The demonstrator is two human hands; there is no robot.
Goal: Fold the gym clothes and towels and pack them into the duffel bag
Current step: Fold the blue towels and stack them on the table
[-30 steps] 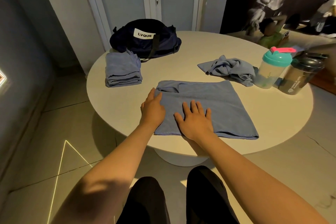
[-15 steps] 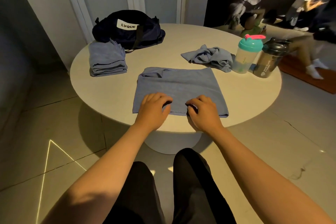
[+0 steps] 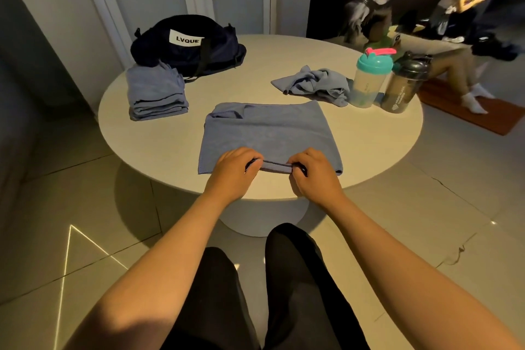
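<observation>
My left hand (image 3: 231,172) and right hand (image 3: 315,176) pinch the towel (image 3: 267,128) by its near edge (stack (image 3: 156,94) folded; heap (image 3: 312,84) and bag (image 3: 193,51) to go).

Blue towel (image 3: 267,131); navy duffel bag (image 3: 221,51), perhaps black; teal-lidded shaker (image 3: 366,85).

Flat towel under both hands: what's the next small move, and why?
Probably lift the near hem and carry it over to the far edge, halving the flat towel. The left hand and right hand each pinch that hem, the cloth lies spread out, and it looks larger than the folded stack by the duffel bag.
</observation>
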